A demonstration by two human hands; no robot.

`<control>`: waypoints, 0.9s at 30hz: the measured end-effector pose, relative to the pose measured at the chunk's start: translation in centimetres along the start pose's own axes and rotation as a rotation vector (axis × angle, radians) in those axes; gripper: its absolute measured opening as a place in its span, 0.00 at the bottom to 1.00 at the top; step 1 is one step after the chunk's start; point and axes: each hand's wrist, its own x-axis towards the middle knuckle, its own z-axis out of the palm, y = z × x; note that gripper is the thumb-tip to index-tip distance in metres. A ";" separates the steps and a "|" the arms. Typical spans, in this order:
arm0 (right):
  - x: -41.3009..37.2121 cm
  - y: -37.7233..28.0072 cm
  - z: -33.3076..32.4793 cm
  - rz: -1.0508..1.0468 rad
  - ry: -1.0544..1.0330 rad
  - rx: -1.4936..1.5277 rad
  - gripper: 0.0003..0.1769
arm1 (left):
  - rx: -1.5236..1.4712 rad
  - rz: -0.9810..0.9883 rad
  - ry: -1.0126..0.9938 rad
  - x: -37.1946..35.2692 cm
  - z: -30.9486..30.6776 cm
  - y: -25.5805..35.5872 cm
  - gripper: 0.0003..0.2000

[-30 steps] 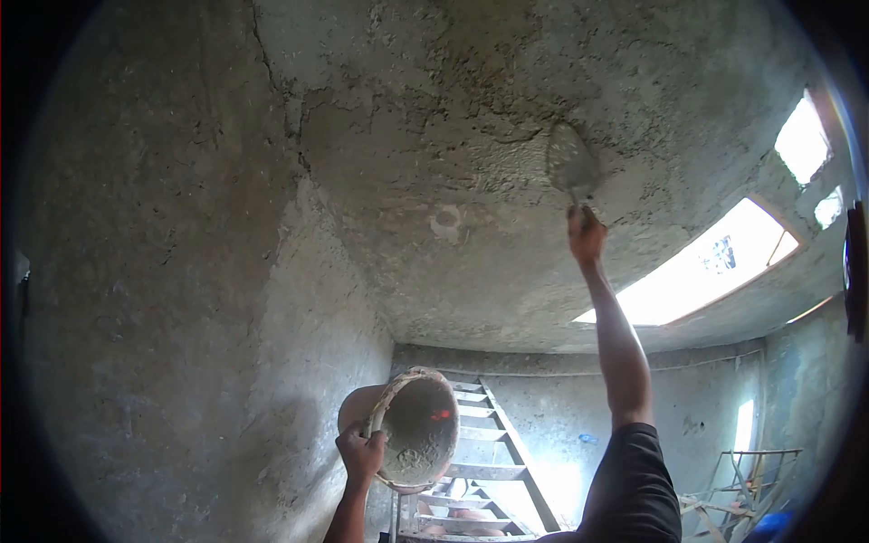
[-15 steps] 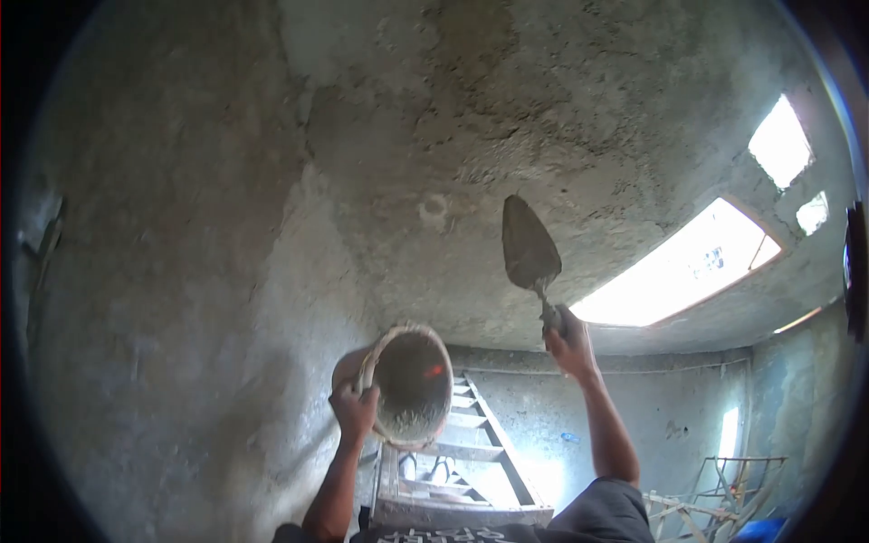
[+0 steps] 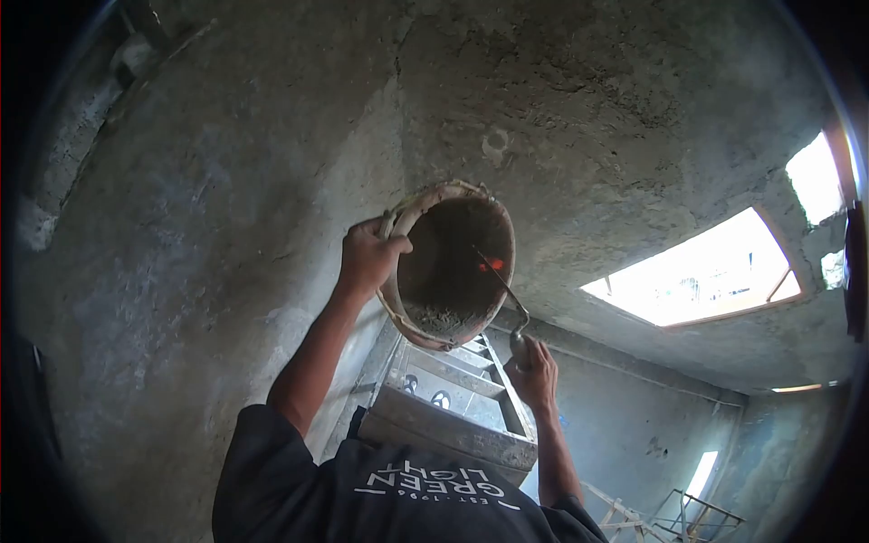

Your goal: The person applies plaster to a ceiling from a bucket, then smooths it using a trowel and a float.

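Observation:
My left hand (image 3: 369, 260) grips the rim of a mortar-crusted bucket (image 3: 433, 240), which is tipped so its mouth faces me. Grey wet mortar (image 3: 447, 322) lies along the low side inside it. In my right hand (image 3: 536, 369), fingers closed round the handle, is a trowel (image 3: 513, 299). The trowel's blade shows nearly edge-on and overlaps the bucket's mouth, its tip toward the middle of the opening. A small red patch of light shows inside the bucket behind the blade.
Below the bucket stands a ladder (image 3: 453, 425), with feet in sandals (image 3: 441, 399) seen between its rungs. Rough plastered wall (image 3: 579, 172) surrounds me, with a bright window opening (image 3: 701, 271) at right. A metal frame (image 3: 697, 516) stands lower right.
The trowel has come down from the wall to the bucket's mouth. The bucket sits higher and further right in view, and the view has shifted, showing more of my shirt.

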 end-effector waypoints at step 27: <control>-6.4 9.3 -6.0 0.084 0.061 0.037 0.28 | -0.399 -0.112 -0.097 -1.6 -4.3 2.5 0.14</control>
